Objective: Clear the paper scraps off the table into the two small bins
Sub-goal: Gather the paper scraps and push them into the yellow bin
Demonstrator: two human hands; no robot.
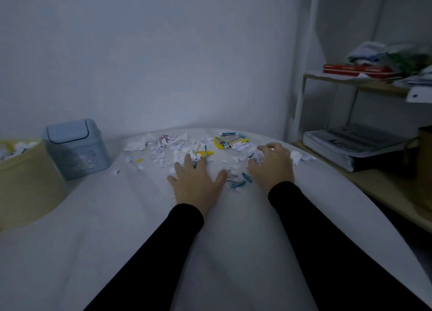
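Straight ahead, two arms in black sleeves reach forward over a white-covered desk [98,217]. Both hands lie palm down at the near edge of a scatter of paper scraps [163,150]. The left hand [195,182] is released, its fingers spread wide and flat, fingertips touching scraps. The right hand [272,164] is just beside it, fingers loosely curved over a small heap of white and teal bits; whether it actually grasps any cannot be told. Between the two hands lie a few teal shreds [238,182]. Farther back, scraps of white, yellow and printed paper cover the far middle of the desk. To the left stand the two bins, well apart from the hands: a blue bin [76,148] with a swing lid, and a yellow bin [22,182], open-topped and holding scraps.
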